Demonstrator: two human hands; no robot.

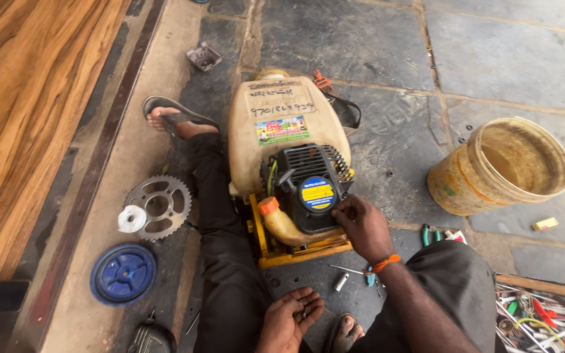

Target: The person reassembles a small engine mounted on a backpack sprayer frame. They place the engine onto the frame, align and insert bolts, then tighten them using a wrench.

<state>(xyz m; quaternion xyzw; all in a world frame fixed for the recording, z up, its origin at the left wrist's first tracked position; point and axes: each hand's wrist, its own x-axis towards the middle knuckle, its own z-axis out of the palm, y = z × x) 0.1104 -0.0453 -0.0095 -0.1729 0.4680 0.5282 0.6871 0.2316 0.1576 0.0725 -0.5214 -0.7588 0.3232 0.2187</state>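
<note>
A backpack power sprayer lies on the stone floor between my legs, with a cream tank (276,111), a black engine (308,189) and a yellow frame (302,248). My right hand (361,225), with an orange thread on its wrist, rests on the engine's lower right edge, fingers curled against the housing. My left hand (290,320) lies palm up near my left thigh, fingers loosely cupped around small dark parts that are too small to make out. An orange cap (268,205) sits on a yellowish pipe at the engine's left.
A metal sprocket (158,206) with a white roll (131,219) and a blue round cover (123,273) lie to the left. A dirty yellow bucket (498,167) stands to the right. A tray of mixed tools (544,317) is at lower right. Wooden panelling (27,98) runs along the left.
</note>
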